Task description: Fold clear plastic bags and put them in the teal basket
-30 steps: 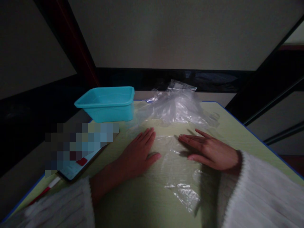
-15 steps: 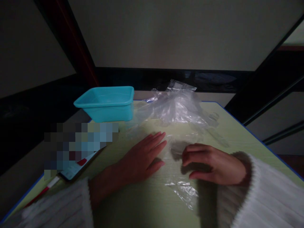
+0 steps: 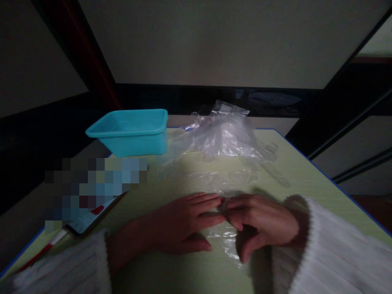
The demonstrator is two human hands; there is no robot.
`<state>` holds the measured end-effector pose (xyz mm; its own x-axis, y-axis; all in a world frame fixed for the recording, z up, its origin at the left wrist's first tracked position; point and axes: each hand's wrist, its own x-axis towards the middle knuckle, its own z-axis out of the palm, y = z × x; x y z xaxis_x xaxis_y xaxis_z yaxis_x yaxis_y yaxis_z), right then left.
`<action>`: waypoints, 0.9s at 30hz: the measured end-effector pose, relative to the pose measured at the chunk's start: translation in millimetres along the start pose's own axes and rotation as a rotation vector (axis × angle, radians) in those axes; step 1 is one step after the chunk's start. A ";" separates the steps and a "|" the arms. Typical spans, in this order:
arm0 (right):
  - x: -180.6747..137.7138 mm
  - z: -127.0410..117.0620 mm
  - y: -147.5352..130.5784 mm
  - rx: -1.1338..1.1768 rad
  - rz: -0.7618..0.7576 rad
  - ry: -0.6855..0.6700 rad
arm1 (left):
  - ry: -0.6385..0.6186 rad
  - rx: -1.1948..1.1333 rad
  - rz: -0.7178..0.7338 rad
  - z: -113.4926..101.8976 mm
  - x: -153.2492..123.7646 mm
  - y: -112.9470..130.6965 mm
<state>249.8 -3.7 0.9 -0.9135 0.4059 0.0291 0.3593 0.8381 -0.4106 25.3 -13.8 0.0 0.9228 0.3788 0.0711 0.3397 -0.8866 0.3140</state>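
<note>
Where hands [image 3: 183,222] press: tub [image 3: 130,132], bags [image 3: 223,136] beyond.

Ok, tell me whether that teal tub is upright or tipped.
Upright. The teal tub sits flat on the table, rim up; what it holds cannot be told.

Both hands are bare: left hand [image 3: 180,222], right hand [image 3: 263,220]. White ribbed knit sleeves [image 3: 330,249] are worn, wide cuffs behind the fingers.
</note>
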 end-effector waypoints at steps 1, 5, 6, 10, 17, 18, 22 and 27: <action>0.1 0.5 0.4 -0.032 0.014 -0.029 | -0.012 -0.002 -0.006 0.6 -0.2 -0.8; -0.1 -0.4 2.6 -0.105 0.056 -0.097 | -0.005 -0.032 -0.003 2.5 -0.7 -2.9; -0.3 -1.0 3.0 -0.117 0.064 -0.107 | -0.007 -0.032 -0.011 2.5 -0.8 -3.0; -2.6 -4.1 0.6 -0.155 0.079 -0.149 | -0.025 -0.028 -0.012 1.2 -1.0 -3.0; -9.5 -6.4 -16.2 -0.318 0.087 -0.137 | -0.007 -0.044 -0.005 1.6 -0.8 -4.6; -10.2 -6.4 -18.3 -0.346 0.096 -0.152 | -0.008 -0.044 -0.006 1.7 -0.9 -4.5; -13.6 -6.4 -23.1 -0.368 0.093 -0.178 | -0.017 -0.042 -0.017 1.6 -1.5 -3.2; -21.2 -2.0 -20.9 -0.309 0.018 -0.093 | -0.037 -0.041 -0.035 0.7 -1.8 -1.0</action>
<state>262.1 -29.0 10.7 -0.9149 0.3985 -0.0651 0.4035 0.9079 -0.1137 23.5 -13.8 -1.1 0.9168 0.3986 0.0246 0.3649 -0.8610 0.3543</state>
